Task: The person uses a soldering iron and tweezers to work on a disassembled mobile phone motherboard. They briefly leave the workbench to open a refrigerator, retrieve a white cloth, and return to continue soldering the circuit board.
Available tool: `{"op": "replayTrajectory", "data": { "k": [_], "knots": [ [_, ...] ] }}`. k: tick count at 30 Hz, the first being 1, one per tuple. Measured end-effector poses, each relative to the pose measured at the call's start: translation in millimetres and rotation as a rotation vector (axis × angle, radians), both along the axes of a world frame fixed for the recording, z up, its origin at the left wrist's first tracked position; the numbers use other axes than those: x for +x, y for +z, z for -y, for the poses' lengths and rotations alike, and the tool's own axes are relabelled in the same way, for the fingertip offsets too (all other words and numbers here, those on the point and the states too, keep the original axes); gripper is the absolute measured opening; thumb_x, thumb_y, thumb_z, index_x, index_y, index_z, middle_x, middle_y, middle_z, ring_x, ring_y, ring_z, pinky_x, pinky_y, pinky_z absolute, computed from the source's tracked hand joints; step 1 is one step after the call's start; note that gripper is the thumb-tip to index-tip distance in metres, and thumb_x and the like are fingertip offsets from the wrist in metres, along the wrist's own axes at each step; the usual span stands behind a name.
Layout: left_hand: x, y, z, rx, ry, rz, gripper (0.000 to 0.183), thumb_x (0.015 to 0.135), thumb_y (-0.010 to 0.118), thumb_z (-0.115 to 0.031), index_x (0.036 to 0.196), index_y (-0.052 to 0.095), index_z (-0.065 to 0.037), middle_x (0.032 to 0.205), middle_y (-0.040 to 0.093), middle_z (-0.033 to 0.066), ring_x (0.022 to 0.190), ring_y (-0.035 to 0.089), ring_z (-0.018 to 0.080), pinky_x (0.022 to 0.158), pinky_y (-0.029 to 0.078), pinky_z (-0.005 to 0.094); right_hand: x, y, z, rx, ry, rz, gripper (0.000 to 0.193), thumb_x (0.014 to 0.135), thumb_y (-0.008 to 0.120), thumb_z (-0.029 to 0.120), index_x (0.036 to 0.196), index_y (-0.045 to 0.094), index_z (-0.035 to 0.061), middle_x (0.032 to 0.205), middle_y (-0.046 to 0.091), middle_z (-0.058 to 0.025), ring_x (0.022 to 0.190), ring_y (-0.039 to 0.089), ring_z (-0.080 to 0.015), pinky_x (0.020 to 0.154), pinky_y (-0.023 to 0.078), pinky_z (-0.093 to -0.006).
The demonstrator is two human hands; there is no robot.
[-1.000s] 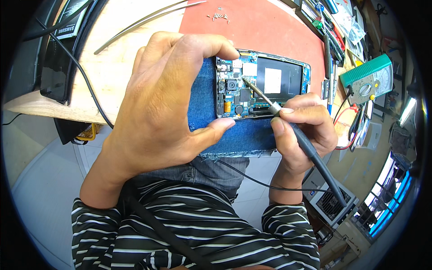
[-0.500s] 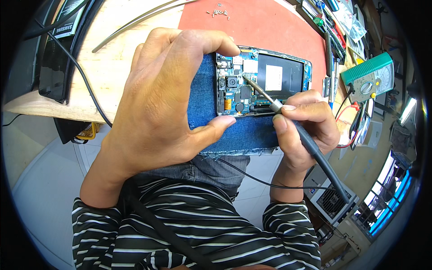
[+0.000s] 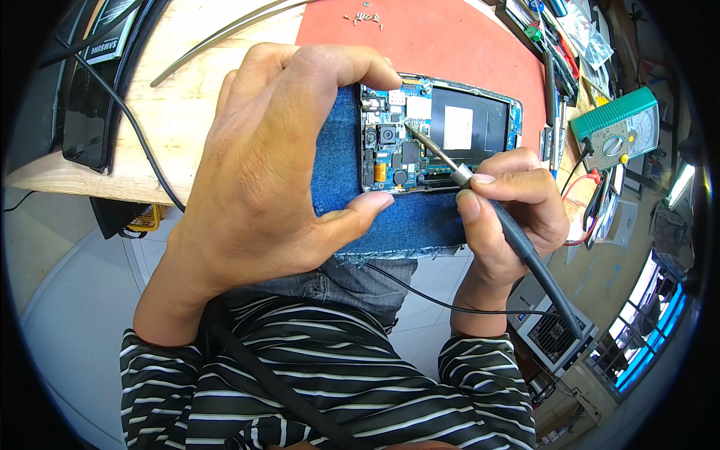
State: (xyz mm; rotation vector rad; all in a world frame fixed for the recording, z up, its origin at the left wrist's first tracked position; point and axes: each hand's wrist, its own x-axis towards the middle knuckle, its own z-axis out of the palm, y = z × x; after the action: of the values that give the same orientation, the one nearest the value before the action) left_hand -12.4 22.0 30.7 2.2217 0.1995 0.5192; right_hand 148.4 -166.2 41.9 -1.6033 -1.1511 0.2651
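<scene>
An opened smartphone lies on a piece of blue denim, its blue circuit board bared at the left end and a black battery bay at the right. My left hand is closed on the phone's left end, index finger at the far edge and thumb at the near edge. Pinched between thumb and fingers of my right hand is a soldering iron with a dark grey handle. Its thin metal tip reaches the board near a camera module; whether it touches is too small to tell.
Several small screws lie on the red mat beyond the phone. Metal tweezers rest on the wooden table. At the right are a green analog multimeter and tools. A dark phone and a black cable are at left.
Both hands, the phone and the soldering iron stay nearly in place. Only a very slight shift of the whole view shows.
</scene>
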Motion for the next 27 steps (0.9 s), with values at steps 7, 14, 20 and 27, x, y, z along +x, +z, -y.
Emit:
{"op": "replayTrajectory", "data": {
  "k": [7, 14, 20, 27],
  "knots": [
    [0.1, 0.0, 0.7, -0.025, -0.002, -0.002, 0.079, 0.066, 0.088, -0.007, 0.134, 0.048, 0.0, 0.134, 0.06, 0.0202, 0.12, 0.056, 0.0243, 0.103, 0.041, 0.0333, 0.9, 0.1, -0.6, -0.001, 0.008, 0.032, 0.02, 0.074, 0.081, -0.006, 0.09, 0.071, 0.0011, 0.086, 0.067, -0.0102, 0.069, 0.059, -0.0105, 0.058, 0.043, -0.0218],
    [0.0, 0.6, -0.1, -0.013, -0.002, -0.012, 0.078, 0.066, 0.089, -0.008, 0.133, 0.049, -0.001, 0.134, 0.06, 0.0192, 0.117, 0.056, 0.023, 0.103, 0.041, 0.0328, 0.2, 1.5, -0.2, -0.013, 0.004, 0.004, 0.02, 0.074, 0.081, -0.005, 0.09, 0.071, 0.0016, 0.086, 0.066, -0.0101, 0.068, 0.059, -0.0103, 0.058, 0.043, -0.0215],
    [0.6, 0.6, -0.1, -0.002, -0.002, -0.001, 0.078, 0.066, 0.089, -0.008, 0.133, 0.049, -0.001, 0.133, 0.061, 0.0189, 0.117, 0.056, 0.0229, 0.102, 0.041, 0.0329, 1.3, 1.3, -0.5, -0.012, 0.013, 0.017, 0.02, 0.074, 0.081, -0.005, 0.09, 0.071, 0.0019, 0.086, 0.066, -0.0101, 0.067, 0.058, -0.0096, 0.057, 0.042, -0.0214],
    [0.0, -0.5, -0.1, -0.01, -0.007, 0.004, 0.079, 0.066, 0.088, -0.007, 0.134, 0.048, 0.0, 0.134, 0.06, 0.02, 0.117, 0.056, 0.0233, 0.103, 0.04, 0.0329, 1.3, 1.1, -0.9, -0.009, 0.01, 0.017, 0.02, 0.073, 0.08, -0.006, 0.09, 0.071, 0.0017, 0.084, 0.066, -0.0098, 0.066, 0.058, -0.0095, 0.056, 0.042, -0.0218]
  ]
}}
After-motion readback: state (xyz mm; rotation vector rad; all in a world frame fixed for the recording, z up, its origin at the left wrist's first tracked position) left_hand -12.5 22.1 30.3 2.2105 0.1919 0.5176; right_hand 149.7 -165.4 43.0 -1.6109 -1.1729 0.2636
